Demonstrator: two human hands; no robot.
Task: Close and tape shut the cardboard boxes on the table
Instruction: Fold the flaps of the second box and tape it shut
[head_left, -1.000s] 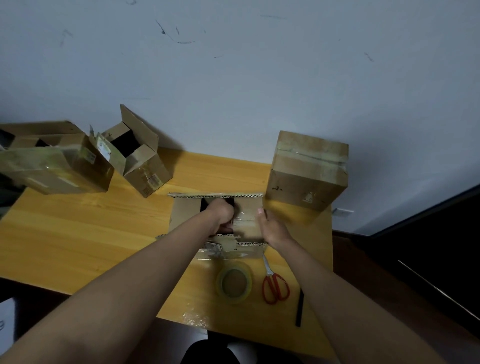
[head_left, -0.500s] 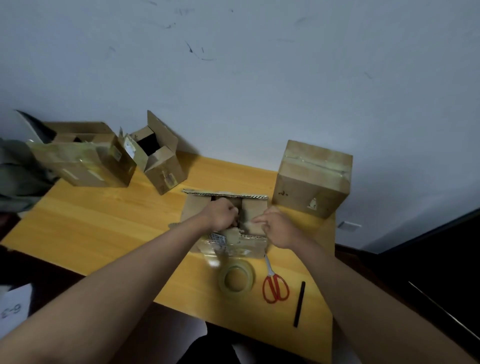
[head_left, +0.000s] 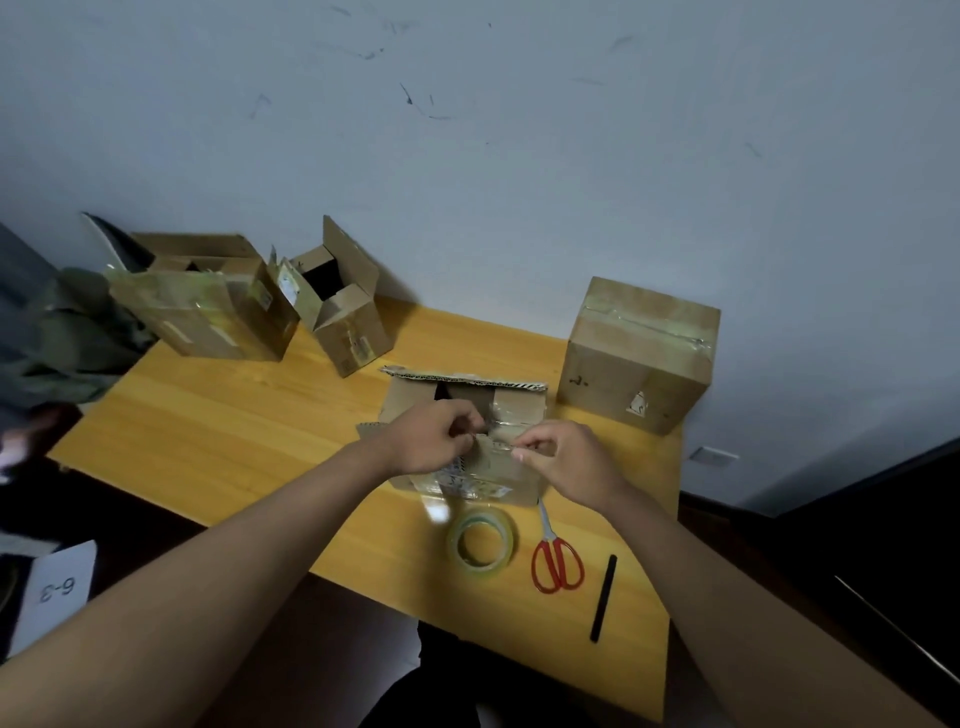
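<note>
A small open cardboard box (head_left: 511, 402) sits mid-table with its far flap standing up and old clear tape on it. My left hand (head_left: 434, 441) and my right hand (head_left: 566, 460) hover over its near side, each pinching the near flap at its top edge. A roll of clear tape (head_left: 482, 540) lies on the wooden table (head_left: 223, 431) just in front of the box. Red-handled scissors (head_left: 556, 564) lie to the right of the roll. A taped box (head_left: 639, 353) stands at the back right.
Two open boxes lean at the back left: a large one (head_left: 208, 306) and a smaller one (head_left: 345, 306). A black stick (head_left: 602, 597) lies near the table's front right edge. A sheet marked 6-3 (head_left: 54, 590) sits below the table's left side.
Both hands came up out of the box's opening and now pinch the near flap's edge. My view shifted left, showing more of the left side.
</note>
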